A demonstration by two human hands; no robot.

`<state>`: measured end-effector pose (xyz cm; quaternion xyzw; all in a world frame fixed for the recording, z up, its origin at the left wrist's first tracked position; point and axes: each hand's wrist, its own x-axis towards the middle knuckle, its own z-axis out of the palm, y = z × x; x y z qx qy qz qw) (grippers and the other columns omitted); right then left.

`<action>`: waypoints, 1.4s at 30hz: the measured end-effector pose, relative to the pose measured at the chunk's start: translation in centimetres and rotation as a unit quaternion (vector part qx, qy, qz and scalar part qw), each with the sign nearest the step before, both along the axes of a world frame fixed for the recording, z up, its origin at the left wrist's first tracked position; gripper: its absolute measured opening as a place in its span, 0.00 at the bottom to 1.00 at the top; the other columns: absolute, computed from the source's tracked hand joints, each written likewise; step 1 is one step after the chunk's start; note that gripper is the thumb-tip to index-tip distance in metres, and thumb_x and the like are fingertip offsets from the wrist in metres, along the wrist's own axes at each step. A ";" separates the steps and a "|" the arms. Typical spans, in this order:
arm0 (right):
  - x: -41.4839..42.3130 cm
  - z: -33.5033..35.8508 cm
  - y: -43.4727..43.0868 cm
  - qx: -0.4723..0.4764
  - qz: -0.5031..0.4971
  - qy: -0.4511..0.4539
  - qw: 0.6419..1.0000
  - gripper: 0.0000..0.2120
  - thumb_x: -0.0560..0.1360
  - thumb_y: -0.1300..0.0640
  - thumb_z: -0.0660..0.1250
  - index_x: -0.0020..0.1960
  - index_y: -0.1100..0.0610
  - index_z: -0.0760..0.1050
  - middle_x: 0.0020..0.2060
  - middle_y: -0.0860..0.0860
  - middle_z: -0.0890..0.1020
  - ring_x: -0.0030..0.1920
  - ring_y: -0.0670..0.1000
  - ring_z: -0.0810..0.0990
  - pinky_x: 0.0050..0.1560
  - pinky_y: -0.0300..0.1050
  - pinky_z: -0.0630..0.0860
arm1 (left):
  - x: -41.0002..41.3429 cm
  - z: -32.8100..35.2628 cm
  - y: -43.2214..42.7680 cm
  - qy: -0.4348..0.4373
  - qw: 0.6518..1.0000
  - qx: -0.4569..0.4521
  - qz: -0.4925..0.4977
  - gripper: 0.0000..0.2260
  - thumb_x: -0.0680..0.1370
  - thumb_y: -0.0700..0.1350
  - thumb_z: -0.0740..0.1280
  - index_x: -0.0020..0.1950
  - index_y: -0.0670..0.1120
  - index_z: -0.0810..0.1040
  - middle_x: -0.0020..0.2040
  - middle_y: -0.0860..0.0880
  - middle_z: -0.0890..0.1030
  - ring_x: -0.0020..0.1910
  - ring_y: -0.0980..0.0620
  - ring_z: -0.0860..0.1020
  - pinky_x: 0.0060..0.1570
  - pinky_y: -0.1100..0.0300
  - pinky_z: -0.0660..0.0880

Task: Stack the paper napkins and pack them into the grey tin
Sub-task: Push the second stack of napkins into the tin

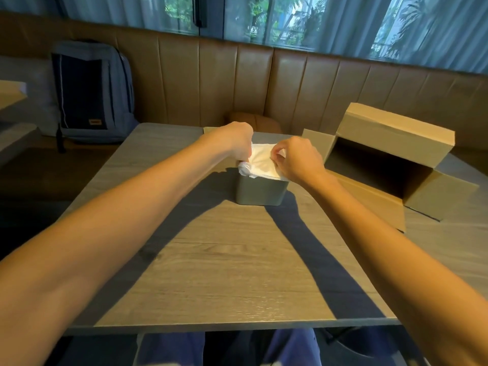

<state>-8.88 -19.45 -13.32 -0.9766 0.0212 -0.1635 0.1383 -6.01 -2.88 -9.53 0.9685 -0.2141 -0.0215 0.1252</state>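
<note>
A grey tin stands upright near the middle of the wooden table. A stack of white paper napkins sits in its open top and bulges above the rim, with a crumpled edge hanging over the left corner. My left hand grips the stack's far left side, fingers curled down onto it. My right hand pinches the right side of the stack with its fingertips. The lower part of the stack is hidden inside the tin.
An open cardboard box lies on its side on the table to the right, flaps spread. A grey backpack leans on the brown padded bench behind the table. Another table edge shows at far left.
</note>
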 end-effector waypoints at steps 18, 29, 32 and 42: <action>0.9 0.5 1.1 -0.112 0.025 0.089 0.989 0.16 0.76 0.48 0.71 0.57 0.58 0.83 0.54 0.55 0.82 0.47 0.54 0.80 0.46 0.45 0.77 | -0.4 -0.5 -1.1 0.037 0.992 0.117 -0.013 0.10 0.79 0.37 0.67 0.60 0.39 0.77 0.47 0.43 0.75 0.52 0.44 0.77 0.50 0.54 0.75; 0.4 4.6 -0.9 -0.188 0.124 0.254 0.941 0.20 0.78 0.43 0.68 0.69 0.46 0.77 0.65 0.50 0.74 0.66 0.54 0.71 0.62 0.48 0.70 | 1.7 -0.1 -0.3 -0.002 0.974 0.192 -0.117 0.13 0.78 0.58 0.69 0.59 0.55 0.83 0.77 0.50 0.61 0.75 0.43 0.58 0.71 0.39 0.62; 0.9 3.9 -1.5 -0.124 0.106 0.333 0.929 0.20 0.80 0.45 0.66 0.71 0.45 0.74 0.63 0.48 0.76 0.59 0.52 0.74 0.48 0.40 0.76 | 2.5 -0.9 -0.5 0.044 0.971 0.208 -0.111 0.17 0.79 0.53 0.68 0.66 0.48 0.80 0.75 0.51 0.63 0.70 0.44 0.68 0.68 0.44 0.70; 2.2 3.2 -0.4 -0.055 0.046 0.359 0.931 0.15 0.79 0.54 0.69 0.66 0.50 0.79 0.50 0.52 0.81 0.46 0.52 0.85 0.39 0.38 0.80 | 3.5 -1.0 -1.0 0.045 0.960 0.258 -0.098 0.20 0.79 0.52 0.68 0.71 0.48 0.75 0.71 0.47 0.68 0.67 0.45 0.71 0.67 0.48 0.73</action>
